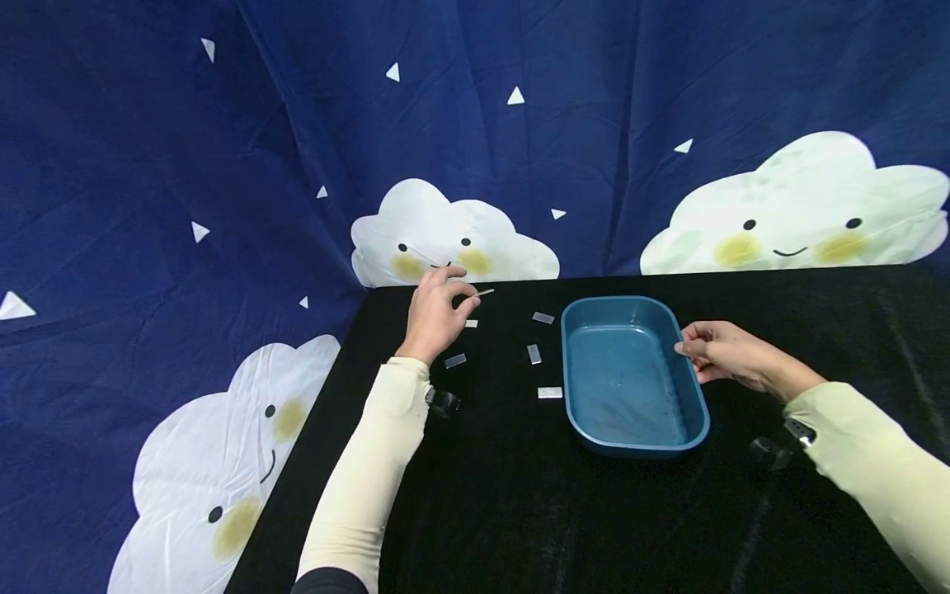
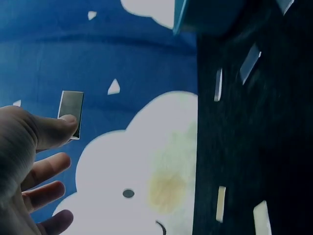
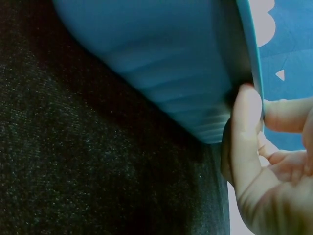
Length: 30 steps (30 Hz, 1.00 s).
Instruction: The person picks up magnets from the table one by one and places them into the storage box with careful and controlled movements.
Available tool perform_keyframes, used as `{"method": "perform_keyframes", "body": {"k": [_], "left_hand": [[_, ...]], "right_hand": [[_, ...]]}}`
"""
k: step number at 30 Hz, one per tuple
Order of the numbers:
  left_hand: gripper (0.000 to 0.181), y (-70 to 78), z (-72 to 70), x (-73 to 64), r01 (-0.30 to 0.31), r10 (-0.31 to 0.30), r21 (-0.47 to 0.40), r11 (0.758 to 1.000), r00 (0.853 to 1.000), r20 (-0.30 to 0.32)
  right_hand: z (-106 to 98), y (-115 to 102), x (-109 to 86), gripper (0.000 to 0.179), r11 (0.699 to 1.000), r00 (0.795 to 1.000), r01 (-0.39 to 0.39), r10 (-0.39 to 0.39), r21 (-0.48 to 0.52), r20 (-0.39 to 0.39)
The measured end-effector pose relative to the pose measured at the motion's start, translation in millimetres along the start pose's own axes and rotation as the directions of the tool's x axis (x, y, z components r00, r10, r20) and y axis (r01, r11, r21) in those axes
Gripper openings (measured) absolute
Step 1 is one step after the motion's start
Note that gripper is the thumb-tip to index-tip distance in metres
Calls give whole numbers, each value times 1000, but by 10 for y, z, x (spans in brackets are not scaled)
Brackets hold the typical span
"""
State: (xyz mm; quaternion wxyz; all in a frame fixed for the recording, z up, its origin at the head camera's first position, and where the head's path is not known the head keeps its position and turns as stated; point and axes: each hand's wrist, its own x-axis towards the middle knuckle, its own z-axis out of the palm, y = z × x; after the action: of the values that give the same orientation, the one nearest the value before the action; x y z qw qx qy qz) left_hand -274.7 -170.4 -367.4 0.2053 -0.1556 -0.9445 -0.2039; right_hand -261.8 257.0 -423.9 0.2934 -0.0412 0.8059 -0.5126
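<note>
Between thumb and forefinger my left hand (image 1: 436, 313) pinches a small flat rectangular plate (image 2: 72, 105), greyish and shiny, held above the black table. The other fingers of that hand are spread apart in the left wrist view. My right hand (image 1: 731, 355) grips the right rim of a blue plastic basin (image 1: 627, 371), thumb on one side of the wall and a finger on the other. No object lies inside the basin. Several similar small plates lie on the table left of it, among them one plate (image 1: 549, 393) beside the basin and another plate (image 1: 455, 360) near my left wrist.
The table (image 1: 475, 495) is covered with black cloth. Behind it and to the left hangs a blue curtain (image 1: 460, 124) with white clouds and triangles. Further plates lie between my left hand and the basin, such as an upper plate (image 1: 543, 318) and a tilted plate (image 1: 534, 354).
</note>
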Motion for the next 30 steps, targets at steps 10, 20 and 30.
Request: {"method": "perform_keyframes", "body": {"k": [10,20,30], "left_hand": [[13,370,120,-48,-138,137,31,990,989,52],[12,661,170,-61,-249,240,46,967,959,150],[13,918,293,-26,-320,307,47,946,934,183]], "right_hand": [[-8,-6,5,26,1000,1000,1,-1,-13,7],[7,-39,-3,25,1000,1000,-4,4,-15,1],[10,-43,-5,25,1000,1000,-22,22,-6,8]]}}
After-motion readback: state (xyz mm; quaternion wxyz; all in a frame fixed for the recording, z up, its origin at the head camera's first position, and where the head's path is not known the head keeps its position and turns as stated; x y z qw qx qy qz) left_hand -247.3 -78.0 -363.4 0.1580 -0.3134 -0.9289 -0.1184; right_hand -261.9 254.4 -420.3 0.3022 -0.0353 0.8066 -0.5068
